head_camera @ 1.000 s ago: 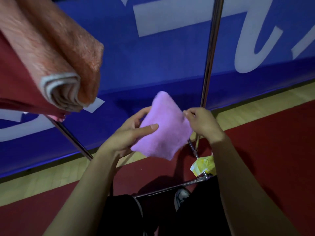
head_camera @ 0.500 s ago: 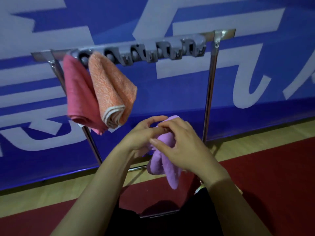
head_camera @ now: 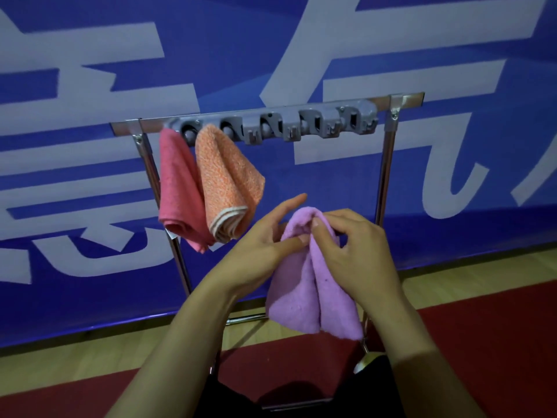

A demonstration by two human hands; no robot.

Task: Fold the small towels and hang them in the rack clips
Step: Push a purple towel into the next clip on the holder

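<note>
A folded purple towel (head_camera: 304,294) hangs between my hands below the rack. My left hand (head_camera: 259,245) pinches its top fold with thumb and fingers, index finger stretched up. My right hand (head_camera: 355,251) grips the same top fold from the right. A metal rack (head_camera: 388,176) carries a grey clip bar (head_camera: 301,125) across its top. A pink towel (head_camera: 177,191) hangs from the leftmost clip and an orange towel (head_camera: 226,182) from the one beside it. The clips further right hold nothing.
A blue banner with white lettering (head_camera: 391,40) stands right behind the rack. Below it runs a strip of wooden floor (head_camera: 482,282), then red flooring (head_camera: 497,342). A yellowish object (head_camera: 366,362) lies near the rack's lower right leg.
The view has tilted up, bringing the whole clip bar into sight. The purple towel went from held flat to pinched at its top fold and hanging down, raised nearer the rack.
</note>
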